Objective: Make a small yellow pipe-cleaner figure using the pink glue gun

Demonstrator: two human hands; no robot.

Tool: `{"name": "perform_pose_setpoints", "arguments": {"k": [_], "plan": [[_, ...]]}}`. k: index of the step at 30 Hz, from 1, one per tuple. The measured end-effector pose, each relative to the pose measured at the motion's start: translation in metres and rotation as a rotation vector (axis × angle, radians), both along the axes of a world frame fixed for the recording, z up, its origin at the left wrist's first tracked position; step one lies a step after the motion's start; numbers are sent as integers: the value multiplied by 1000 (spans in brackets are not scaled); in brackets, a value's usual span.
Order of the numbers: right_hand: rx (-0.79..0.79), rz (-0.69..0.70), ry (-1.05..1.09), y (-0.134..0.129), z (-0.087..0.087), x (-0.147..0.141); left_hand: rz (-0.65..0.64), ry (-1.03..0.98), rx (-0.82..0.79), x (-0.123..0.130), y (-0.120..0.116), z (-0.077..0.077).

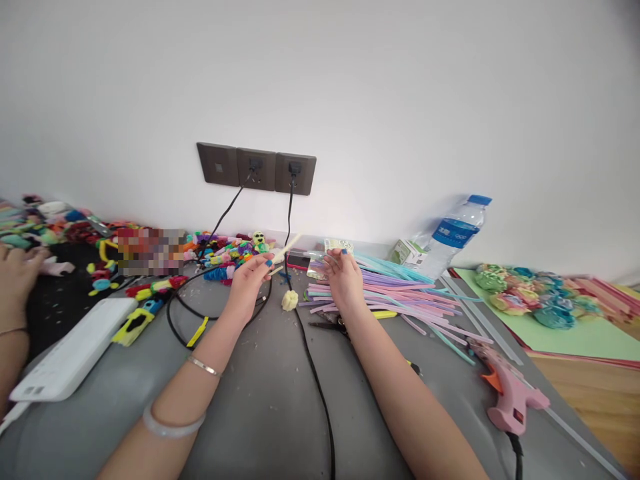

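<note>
The left hand [250, 280] pinches a thin pale-yellow fuzzy stem [287, 247], seemingly leaving its tip free beyond the grip; the right hand's [345, 277] grip I cannot tell.

You are at a craft worktable, its grey top [250, 400] set against a white wall [390, 120] with sockets [256, 168], and crowded with pastel fuzzy stems [395, 293], a pink glue gun [515, 397], coloured paper [570, 333] and small fuzzy figures [225, 257].

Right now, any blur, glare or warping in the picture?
Head view: square pixelation hides part of the craft pile; wide-angle distortion seems to stretch the edges; a pale glow washes the wall near the left hand; the top-right corner darkens.
</note>
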State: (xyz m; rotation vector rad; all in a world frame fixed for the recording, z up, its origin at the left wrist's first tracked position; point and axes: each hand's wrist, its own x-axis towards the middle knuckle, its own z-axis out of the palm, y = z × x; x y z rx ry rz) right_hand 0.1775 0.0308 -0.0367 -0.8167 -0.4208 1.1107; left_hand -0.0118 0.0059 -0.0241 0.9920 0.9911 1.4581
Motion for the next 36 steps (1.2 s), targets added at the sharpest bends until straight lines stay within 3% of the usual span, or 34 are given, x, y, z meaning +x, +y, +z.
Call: {"name": "perform_pose_setpoints", "arguments": {"k": [3, 6, 10, 13, 17, 25, 30, 33, 36], "plan": [[80, 2, -110, -2, 1, 0, 73, -84, -4, -2, 3, 0], [155, 127, -249, -8, 3, -5, 59, -26, 9, -3, 3, -2], [207, 427, -354, -16, 5, -14, -92, 215, 64, -1, -2, -2], [242, 564, -399, -19, 5, -18, -235, 331, 126, 2, -7, 1], [245, 571, -398, -19, 3, -17, -330, 376, 137, 3, -9, 3], [275, 580, -364, -20, 2, -18, -390, 436, 135, 1, -10, 0], [283, 521, -362, -20, 6, -19, -233, 319, 154, 2, -8, 1], [295, 589, -434, -23, 6, -19, -87, 182, 120, 3, -4, -2], [314, 702, -506, -26, 6, -20, -21, 66, 70, 3, -2, -6]]}}
